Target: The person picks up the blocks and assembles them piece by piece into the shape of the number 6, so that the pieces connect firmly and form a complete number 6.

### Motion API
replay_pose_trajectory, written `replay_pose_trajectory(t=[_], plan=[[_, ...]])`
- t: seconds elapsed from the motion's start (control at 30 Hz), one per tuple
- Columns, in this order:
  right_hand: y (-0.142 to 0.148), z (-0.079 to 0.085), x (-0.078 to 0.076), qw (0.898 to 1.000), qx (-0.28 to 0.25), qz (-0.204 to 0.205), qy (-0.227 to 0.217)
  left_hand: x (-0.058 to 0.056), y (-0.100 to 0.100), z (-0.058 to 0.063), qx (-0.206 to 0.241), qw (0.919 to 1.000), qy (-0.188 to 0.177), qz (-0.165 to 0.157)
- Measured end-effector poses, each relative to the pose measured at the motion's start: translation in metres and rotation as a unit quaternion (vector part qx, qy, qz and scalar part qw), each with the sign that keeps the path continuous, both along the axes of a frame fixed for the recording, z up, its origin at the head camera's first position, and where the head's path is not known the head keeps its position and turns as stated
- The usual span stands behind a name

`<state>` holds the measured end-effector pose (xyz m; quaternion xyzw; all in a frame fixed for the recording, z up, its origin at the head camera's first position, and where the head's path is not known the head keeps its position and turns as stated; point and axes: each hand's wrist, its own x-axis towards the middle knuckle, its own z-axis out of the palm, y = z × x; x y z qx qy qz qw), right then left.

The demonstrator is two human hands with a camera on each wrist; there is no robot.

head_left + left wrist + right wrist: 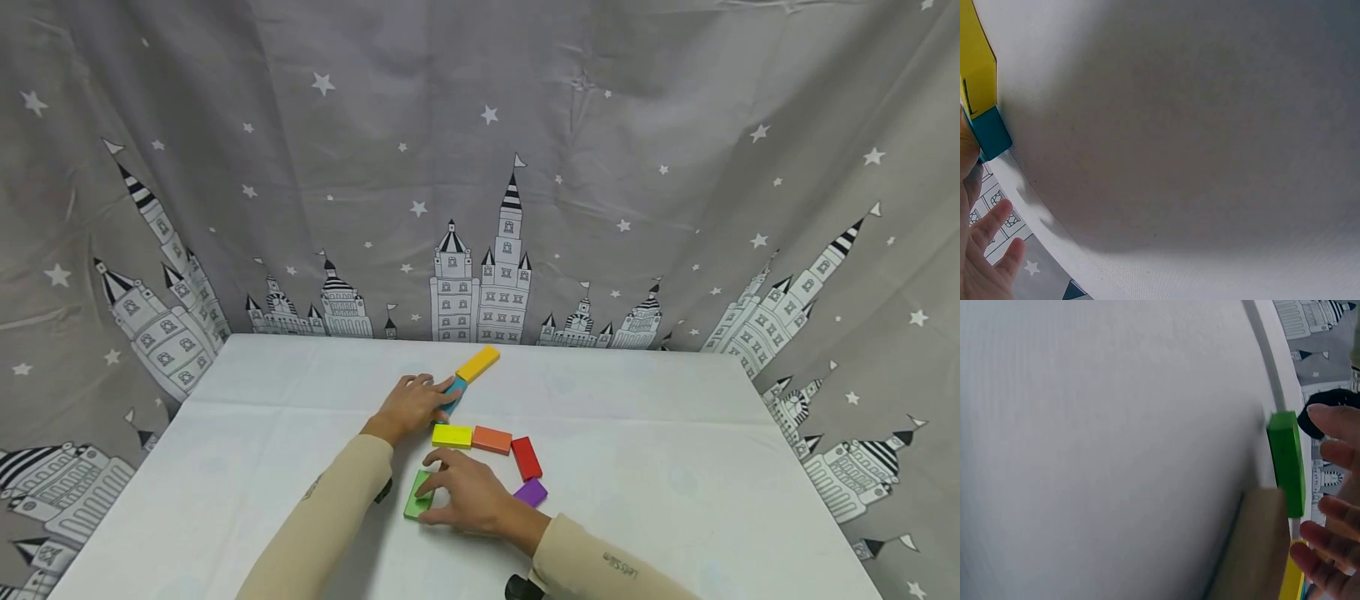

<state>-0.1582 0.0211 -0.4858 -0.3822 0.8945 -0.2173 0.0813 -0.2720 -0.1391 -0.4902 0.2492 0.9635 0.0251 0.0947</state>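
My left hand [412, 407] pinches a teal block [453, 398] between thumb and fingers. This teal block [992, 132] meets the end of an orange-yellow block [478, 364] that slants away toward the back edge. My right hand [474, 493] hovers with loosely bent, spread fingers over a green block [417, 500]. In the right wrist view, a gap shows between these fingers and the green block [1287, 464]. A blurred tan block [1254, 544] stands close to the camera there; the right hand hides it in the head view.
Between and beyond the hands, a yellow block [452, 436], an orange block [492, 440], a red block [527, 458] and a purple block [531, 492] form a curve. The white-covered table [660, 467] ends at a grey castle-print curtain [600, 125].
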Motion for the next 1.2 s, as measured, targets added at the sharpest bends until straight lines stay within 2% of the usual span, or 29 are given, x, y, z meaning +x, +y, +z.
replay_pose_trajectory(t=[0.33,0.6,0.7,0.93,1.2], plan=[[-0.012,-0.003,0.004,0.999,0.038,-0.016,0.026,-0.001,0.000,-0.002,0.000,1.0000,-0.005,0.001],[-0.021,-0.006,0.004,0.994,0.064,-0.020,0.089,-0.001,-0.001,-0.003,0.003,1.0000,0.003,-0.003],[-0.021,-0.006,0.004,0.995,0.062,-0.015,0.081,-0.001,-0.001,-0.003,0.004,1.0000,0.003,-0.004],[-0.015,-0.003,-0.003,0.999,0.041,0.025,0.018,-0.001,0.000,-0.003,0.006,1.0000,-0.008,0.000],[-0.014,-0.006,-0.004,0.999,0.015,0.027,0.027,-0.002,0.000,-0.004,0.007,1.0000,-0.002,0.003]])
